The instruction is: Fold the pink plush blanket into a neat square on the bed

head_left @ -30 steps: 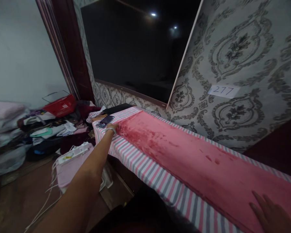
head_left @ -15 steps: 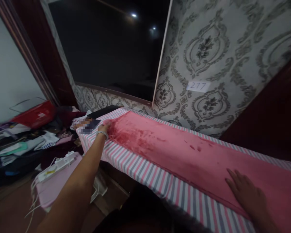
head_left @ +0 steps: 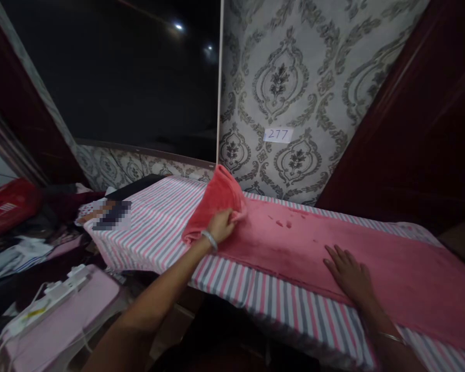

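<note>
Left hand (head_left: pixel 220 226): grips the long pink plush cloth (head_left: pixel 290 253) by its lifted end
Right hand (head_left: pixel 349 276): rests open on it
Cloth's place: atop pink-grey-white striped fabric (head_left: pixel 151 212)
Change: left end, flat earlier, now folds rightward, shortening its spread

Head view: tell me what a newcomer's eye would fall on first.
The long pink cloth stands out, spread over a striped cover; the left hand holds one end folded up, and the right hand lies on its flat part. Next comes the big dark screen at upper left, then the paper marked 277 on the patterned wall.
</note>
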Motion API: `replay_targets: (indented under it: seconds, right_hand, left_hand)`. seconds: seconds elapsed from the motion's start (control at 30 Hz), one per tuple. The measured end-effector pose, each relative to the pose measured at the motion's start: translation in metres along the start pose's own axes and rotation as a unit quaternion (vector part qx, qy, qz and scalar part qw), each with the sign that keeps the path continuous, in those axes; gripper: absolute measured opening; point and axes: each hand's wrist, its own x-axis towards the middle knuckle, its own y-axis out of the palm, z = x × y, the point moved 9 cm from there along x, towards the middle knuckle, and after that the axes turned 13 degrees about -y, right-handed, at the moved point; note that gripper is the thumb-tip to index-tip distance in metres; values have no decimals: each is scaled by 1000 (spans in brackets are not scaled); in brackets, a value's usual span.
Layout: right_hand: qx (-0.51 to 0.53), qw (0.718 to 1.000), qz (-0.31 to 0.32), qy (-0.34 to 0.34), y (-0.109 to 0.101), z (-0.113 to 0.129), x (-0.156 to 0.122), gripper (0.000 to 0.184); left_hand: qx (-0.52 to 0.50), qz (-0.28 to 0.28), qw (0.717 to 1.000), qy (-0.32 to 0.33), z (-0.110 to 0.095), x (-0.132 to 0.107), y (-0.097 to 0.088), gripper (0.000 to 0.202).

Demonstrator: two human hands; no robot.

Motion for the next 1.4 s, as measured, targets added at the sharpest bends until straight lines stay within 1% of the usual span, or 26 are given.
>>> replay_targets:
  seconds: [0.07, 0.1, 0.17, 0.2, 0.23, 0.3, 0.33, 0.4, 0.47, 0.5, 0.53, 0.6, 0.67, 0.7, 0.77, 0.8, 0.87, 0.9, 0.97, 1.0, 1.07, 1.17, 1.23, 1.3, 1.4]
  right_hand:
    - [-3, 1000, 2, 1, -2, 1, 1, 60]
    - [-3, 1000, 4, 4, -2, 1, 1, 60]
    - [-1, 1000, 11, 10, -2, 2, 1, 59]
    - [0, 1000, 15, 13, -2, 2, 1, 58]
    - [0, 1000, 16, 15, -3, 3, 1, 58]
    - [-1, 1000, 15, 17, -7, 5, 0, 57]
    - [-2, 1000, 15, 18, -9, 6, 0, 57]
    - [0, 1000, 21, 23, -12, 8, 0, 57]
    - [4, 999, 28, 29, -14, 9, 0, 57]
    - [5, 999, 30, 31, -14, 9, 0, 56]
    - [6, 999, 29, 32, -15, 10, 0, 56]
    - [10, 999, 26, 31, -14, 9, 0, 56]
    - [20, 999, 25, 30, -12, 7, 0, 55]
    - [29, 999, 27, 31, -11, 5, 0, 54]
    - [52, 997, 24, 44, -13, 1, 3, 52]
    - [67, 996, 12, 57, -17, 0, 6, 51]
    - [116, 989, -42, 75, -32, 5, 18, 50]
    - [163, 981, -78, 75, -41, 14, 28, 50]
    - [282, 949, -136, 48, -55, 43, 53, 48]
    - [346, 926, -148, 29, -58, 62, 69, 47]
    - [406, 904, -137, 1, -56, 103, 103, 44]
    - [440, 891, -113, -11, -46, 158, 150, 43]
    - [451, 887, -101, -6, -38, 184, 175, 45]
    - [455, 886, -93, 2, -32, 203, 193, 47]
    - [449, 889, -84, 14, -27, 220, 211, 47]
  left_hand:
    - [4, 46, 998, 47, -9, -26, 28, 1]
    - [6, 61, 996, 64, -9, -38, 38, 5]
    - [3, 75, 993, 92, -5, -55, 51, 13]
    - [-5, 76, 992, 101, -2, -60, 54, 16]
    - [-20, 72, 992, 100, 1, -62, 54, 18]
    - [-66, 51, 994, 64, 10, -58, 49, 12]
    - [-90, 31, 995, 35, 14, -54, 44, 7]
    - [-129, -23, 991, -18, 19, -46, 31, 12]
    - [-143, -60, 987, -33, 15, -43, 22, 16]
    - [-139, -58, 988, -23, 10, -44, 22, 15]
    - [-127, -40, 991, -2, 4, -47, 26, 14]
    - [-82, 18, 995, 53, -6, -57, 41, 16]
    - [-28, 64, 992, 103, -10, -70, 56, 22]
    - [-9, 73, 990, 119, -9, -75, 61, 26]
    - [12, 71, 988, 135, -5, -81, 67, 31]
    - [16, 68, 988, 139, -4, -82, 68, 33]
    - [19, 63, 987, 148, -2, -82, 70, 34]
    - [21, 61, 986, 151, -1, -82, 71, 33]
    - [23, 54, 985, 160, -1, -81, 72, 33]
    - [21, 49, 985, 165, 0, -81, 72, 33]
    - [16, 42, 983, 178, 0, -82, 73, 35]
    - [5, 26, 980, 197, 2, -83, 72, 35]
    - [-2, 12, 978, 207, 3, -84, 70, 35]
    - [-9, -4, 975, 220, 4, -85, 68, 37]
    - [-14, -32, 970, 242, 4, -88, 64, 40]
